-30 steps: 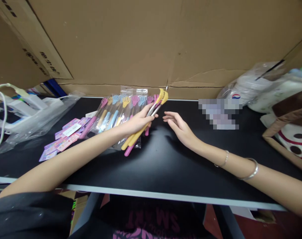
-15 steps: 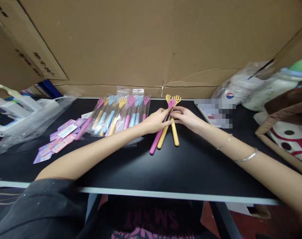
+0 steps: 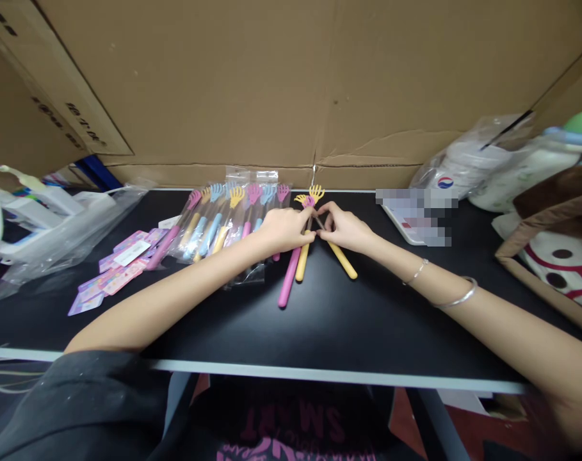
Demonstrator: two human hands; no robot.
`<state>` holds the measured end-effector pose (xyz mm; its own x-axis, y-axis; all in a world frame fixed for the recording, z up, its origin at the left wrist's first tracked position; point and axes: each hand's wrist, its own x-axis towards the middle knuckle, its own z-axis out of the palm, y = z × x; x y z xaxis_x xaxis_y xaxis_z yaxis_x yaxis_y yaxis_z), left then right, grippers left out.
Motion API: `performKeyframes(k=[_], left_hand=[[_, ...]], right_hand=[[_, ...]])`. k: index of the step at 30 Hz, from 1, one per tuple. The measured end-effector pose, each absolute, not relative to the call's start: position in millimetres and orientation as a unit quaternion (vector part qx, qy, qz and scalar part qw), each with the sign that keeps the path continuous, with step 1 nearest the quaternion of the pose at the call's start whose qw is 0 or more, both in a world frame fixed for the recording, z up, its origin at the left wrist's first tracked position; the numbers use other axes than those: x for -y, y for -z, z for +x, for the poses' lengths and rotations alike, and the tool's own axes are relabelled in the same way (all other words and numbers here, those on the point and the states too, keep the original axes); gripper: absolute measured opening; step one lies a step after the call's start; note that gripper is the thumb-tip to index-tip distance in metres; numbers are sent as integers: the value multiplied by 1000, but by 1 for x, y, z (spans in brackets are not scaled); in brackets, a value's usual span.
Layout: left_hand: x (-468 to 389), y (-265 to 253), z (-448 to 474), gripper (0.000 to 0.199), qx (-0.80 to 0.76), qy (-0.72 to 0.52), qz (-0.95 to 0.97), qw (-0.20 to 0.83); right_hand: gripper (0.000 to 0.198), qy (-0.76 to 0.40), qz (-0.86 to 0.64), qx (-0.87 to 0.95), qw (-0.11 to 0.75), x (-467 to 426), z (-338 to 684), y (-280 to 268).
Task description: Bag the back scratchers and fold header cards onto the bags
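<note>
My left hand [image 3: 287, 229] is closed around the shafts of a pink back scratcher [image 3: 289, 283] and a yellow back scratcher [image 3: 301, 264], their handles pointing toward me. Close beside it, my right hand [image 3: 344, 230] pinches the shaft of a second yellow back scratcher [image 3: 345, 262], whose handle slants out to the right. The claw heads of all three bunch together beyond my fingers. Left of my hands lie several back scratchers in clear plastic bags [image 3: 218, 221], with pink, blue and yellow claws. My left hand partly covers the nearest bags.
Printed cards [image 3: 120, 269] lie spread on the black table [image 3: 252, 333] at left, near a white power strip [image 3: 45, 224] in plastic. To the right are a partly blurred flat white object [image 3: 406, 221], a bagged cup [image 3: 468, 169] and a brown-edged bag [image 3: 554, 250]. Cardboard [image 3: 271, 83] walls the back.
Both hands have shifted slightly left with the back scratchers. The yellow one in my right hand now slants more, its handle swung out to the right, away from the other two.
</note>
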<state>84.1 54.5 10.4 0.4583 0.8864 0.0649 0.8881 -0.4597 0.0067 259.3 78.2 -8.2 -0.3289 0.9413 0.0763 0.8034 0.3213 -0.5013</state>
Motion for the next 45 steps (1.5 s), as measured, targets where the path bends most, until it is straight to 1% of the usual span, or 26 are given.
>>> performKeyframes(k=[3,7,15,22,24,29,33,36,39,42,45], left_hand=[[-54,-11,83,49,529,8,-848,33],[-55,-11,82,44,538,22,-841,43],[-59,-10,82,39,549,26,-834,41],[-66,-7,80,38,553,33,-831,50],[-68,-7,79,39,557,39,-828,62],[-68,-6,79,40,568,41,-815,103],[-65,-12,76,35,561,39,-818,122],[-61,-19,72,33,550,22,-824,134],[-57,-24,70,37,538,-4,-835,115],[-55,-25,72,37,522,-11,-849,81],[-57,-23,72,33,516,-9,-854,68]], right_hand=[[36,-87,-562,816,103,-68,259,4],[36,-9,-571,819,56,-65,266,3],[31,-35,-602,797,36,-75,281,-3],[32,-101,-582,804,68,-77,280,-3],[33,-84,-586,803,63,-76,278,-2],[34,19,-602,798,12,-72,274,0],[34,54,-595,802,-5,-71,277,2],[31,54,-590,806,10,-73,280,4],[27,12,-587,808,43,-75,281,4],[23,-16,-560,821,112,-75,280,5],[16,-20,-483,853,200,-72,278,5]])
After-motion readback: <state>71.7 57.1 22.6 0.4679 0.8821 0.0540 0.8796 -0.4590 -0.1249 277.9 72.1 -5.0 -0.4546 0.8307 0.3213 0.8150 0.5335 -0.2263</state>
